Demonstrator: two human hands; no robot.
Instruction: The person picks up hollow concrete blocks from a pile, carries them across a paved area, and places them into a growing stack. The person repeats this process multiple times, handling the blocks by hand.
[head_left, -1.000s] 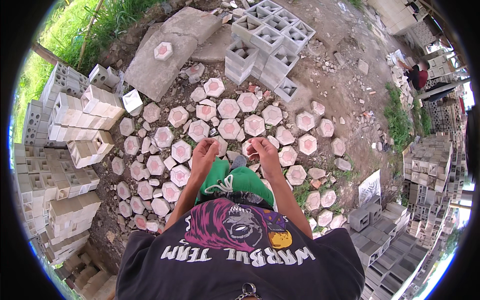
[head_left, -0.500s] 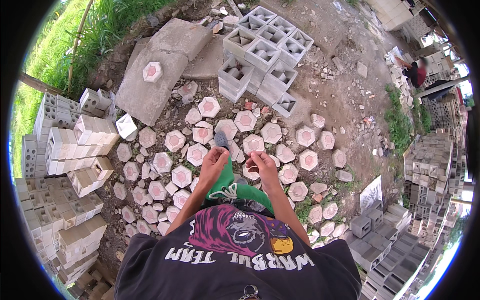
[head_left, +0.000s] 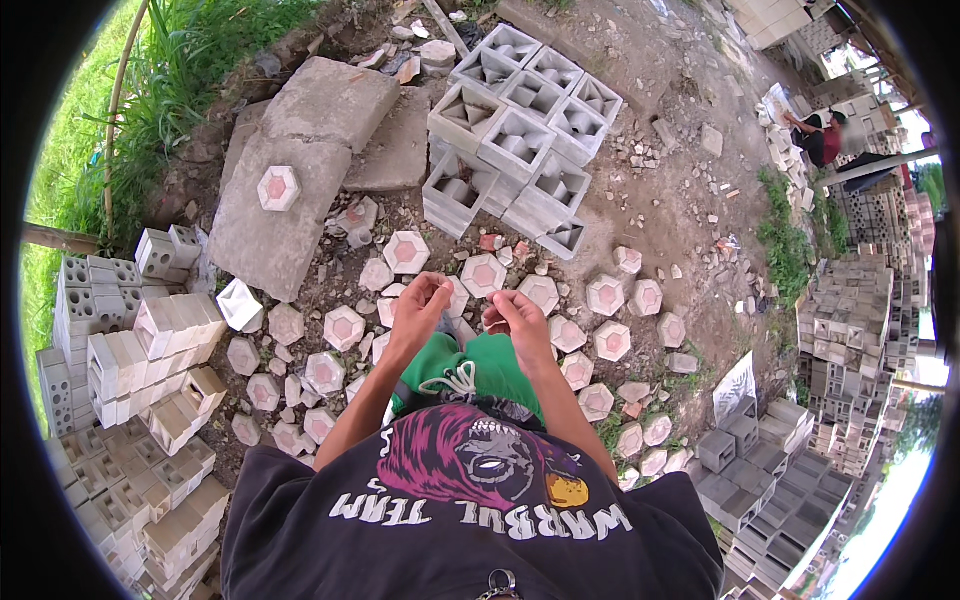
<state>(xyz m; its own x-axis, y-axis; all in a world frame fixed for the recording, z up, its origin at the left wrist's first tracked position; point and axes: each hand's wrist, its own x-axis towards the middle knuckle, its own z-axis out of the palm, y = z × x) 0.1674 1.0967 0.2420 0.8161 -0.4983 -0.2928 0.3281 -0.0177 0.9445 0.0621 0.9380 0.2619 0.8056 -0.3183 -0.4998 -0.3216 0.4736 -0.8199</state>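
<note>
Both my hands hang in front of my waist, above the green trousers [head_left: 470, 362]. My left hand [head_left: 422, 308] is closed, with thumb and fingertips pressed together. My right hand [head_left: 520, 322] sits a little apart from it, fingers curled in toward the thumb. Anything inside either hand is too small or hidden to make out. Beneath and beyond them lie hexagonal pavers with pinkish centres; the nearest are one paver [head_left: 484, 275] between the hands and another paver [head_left: 539, 294] past the right fingers. Neither hand touches a paver.
Hollow concrete blocks [head_left: 520, 135] are stacked ahead. A cracked concrete slab [head_left: 265, 215] at the left carries one hexagonal paver [head_left: 279, 188]. Block stacks [head_left: 150, 350] line the left side, more stacks [head_left: 845, 320] the right. Another person [head_left: 822, 140] is at the far right.
The ground, pavers and block stack ahead have shifted lower in view. More of my green trousers shows, and my shoe is no longer visible. My hands keep nearly the same pose, slightly higher.
</note>
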